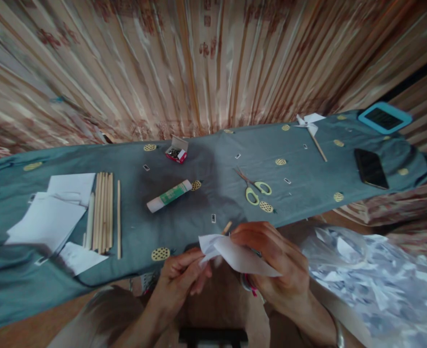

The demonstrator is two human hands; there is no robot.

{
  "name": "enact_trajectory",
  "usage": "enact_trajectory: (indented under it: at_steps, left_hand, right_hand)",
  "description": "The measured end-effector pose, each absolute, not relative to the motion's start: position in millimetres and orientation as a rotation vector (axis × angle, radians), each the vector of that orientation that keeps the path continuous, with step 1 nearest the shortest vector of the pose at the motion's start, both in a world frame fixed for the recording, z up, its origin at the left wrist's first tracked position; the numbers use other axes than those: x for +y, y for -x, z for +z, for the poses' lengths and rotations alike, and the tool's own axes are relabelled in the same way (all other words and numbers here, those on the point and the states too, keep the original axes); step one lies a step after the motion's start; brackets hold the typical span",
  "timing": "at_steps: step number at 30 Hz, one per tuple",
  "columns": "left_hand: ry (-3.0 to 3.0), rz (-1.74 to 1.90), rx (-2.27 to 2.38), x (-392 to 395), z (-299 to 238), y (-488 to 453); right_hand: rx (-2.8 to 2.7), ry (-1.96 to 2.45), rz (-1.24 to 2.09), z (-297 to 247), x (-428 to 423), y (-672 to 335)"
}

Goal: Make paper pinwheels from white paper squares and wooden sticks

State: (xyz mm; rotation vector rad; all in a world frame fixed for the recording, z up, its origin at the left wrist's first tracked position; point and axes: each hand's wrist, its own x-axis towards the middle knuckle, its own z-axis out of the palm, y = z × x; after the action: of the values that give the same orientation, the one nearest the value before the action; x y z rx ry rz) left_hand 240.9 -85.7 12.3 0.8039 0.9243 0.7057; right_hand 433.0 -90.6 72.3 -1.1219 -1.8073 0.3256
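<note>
In front of my lap, both hands hold a white paper pinwheel (244, 258) with curled blades. My left hand (180, 275) pinches its left edge between thumb and fingers. My right hand (277, 263) is closed around its right side, fingers curled over the top. The tip of a wooden stick (227, 227) sticks up behind the paper; my right hand and the paper hide the rest. Scissors (253, 187) with yellow-green handles lie spread on the cloth beyond my right hand. A glue stick (170, 195) lies farther left.
The table's green cloth (206, 164) bears a small red box (177, 151), several wooden sticks (104, 212) and white paper sheets (50, 220). Another pinwheel (309, 123), a phone (371, 168) and a blue-framed tablet (385, 117) lie right. A plastic bag of paper pieces (376, 280) stands nearby.
</note>
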Motion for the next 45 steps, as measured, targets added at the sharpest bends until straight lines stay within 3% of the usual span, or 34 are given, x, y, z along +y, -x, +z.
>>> enact_trajectory:
  at_steps: [45]
  left_hand:
    - [-0.759, 0.617, 0.948, -81.8, 30.6, -243.2]
  right_hand:
    - [-1.773, 1.141, 0.453, 72.5, -91.1, -432.6]
